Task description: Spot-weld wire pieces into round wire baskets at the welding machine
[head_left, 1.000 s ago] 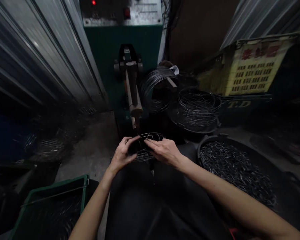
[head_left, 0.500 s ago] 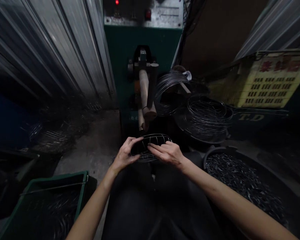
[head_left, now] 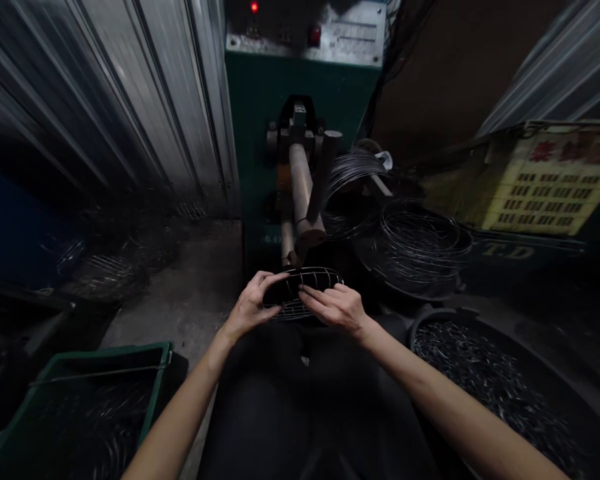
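Two hands [head_left: 247, 308] [head_left: 337, 308], grip part-closed on wire frame [head_left: 294, 309]; dark tub [head_left: 443, 313] holds metal pieces [head_left: 473, 357]

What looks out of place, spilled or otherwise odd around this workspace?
Wirework lies in a disorderly heap at floor level by the corrugated wall, beyond the green crate; it may be spilled or just stored there. The wire rings opposite look loosely tangled. Nothing is plainly damaged, though dim light hides detail.
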Demonstrator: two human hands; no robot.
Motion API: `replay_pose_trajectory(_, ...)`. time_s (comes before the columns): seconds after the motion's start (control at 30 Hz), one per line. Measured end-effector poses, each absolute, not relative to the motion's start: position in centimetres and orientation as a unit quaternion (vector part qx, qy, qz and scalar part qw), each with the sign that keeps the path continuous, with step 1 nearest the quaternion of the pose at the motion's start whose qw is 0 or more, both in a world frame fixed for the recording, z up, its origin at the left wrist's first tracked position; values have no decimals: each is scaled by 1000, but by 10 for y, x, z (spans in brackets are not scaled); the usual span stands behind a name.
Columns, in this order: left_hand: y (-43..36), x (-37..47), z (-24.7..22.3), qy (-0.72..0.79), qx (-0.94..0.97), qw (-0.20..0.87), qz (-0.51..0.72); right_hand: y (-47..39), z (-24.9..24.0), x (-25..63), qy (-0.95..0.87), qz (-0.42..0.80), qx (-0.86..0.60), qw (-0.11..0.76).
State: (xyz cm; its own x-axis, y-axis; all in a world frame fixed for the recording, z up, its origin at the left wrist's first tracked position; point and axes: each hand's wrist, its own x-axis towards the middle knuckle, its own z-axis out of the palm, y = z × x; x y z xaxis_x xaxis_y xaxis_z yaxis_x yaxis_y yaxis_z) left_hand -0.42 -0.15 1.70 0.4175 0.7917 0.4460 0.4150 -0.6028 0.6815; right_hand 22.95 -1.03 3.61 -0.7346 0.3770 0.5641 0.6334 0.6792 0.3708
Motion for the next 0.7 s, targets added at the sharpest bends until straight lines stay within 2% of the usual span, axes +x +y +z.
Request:
replay_pose_trajectory(0.23, 14, -6, 12, 375, 809, 223, 394, 1, 33, 228, -894, -248, -294, 229)
replay_pose_trajectory(0.4, 20, -8, 13, 382, 819, 201, 377, 5, 28, 225, -885, -279, -273, 251)
replay_pose_trajectory(0.5, 19, -10, 15, 382, 825, 205, 362, 6, 26, 222, -887, -266, -296, 233)
replay_pose_trajectory(0.6, 17, -15, 9, 378, 819, 204, 380, 1, 37, 223, -884, -241, -320, 239)
replay_pose_trajectory(0.7, 14, -23, -9, 394, 793, 197, 419, -27, 70, 237, -853, -222, -365, 300)
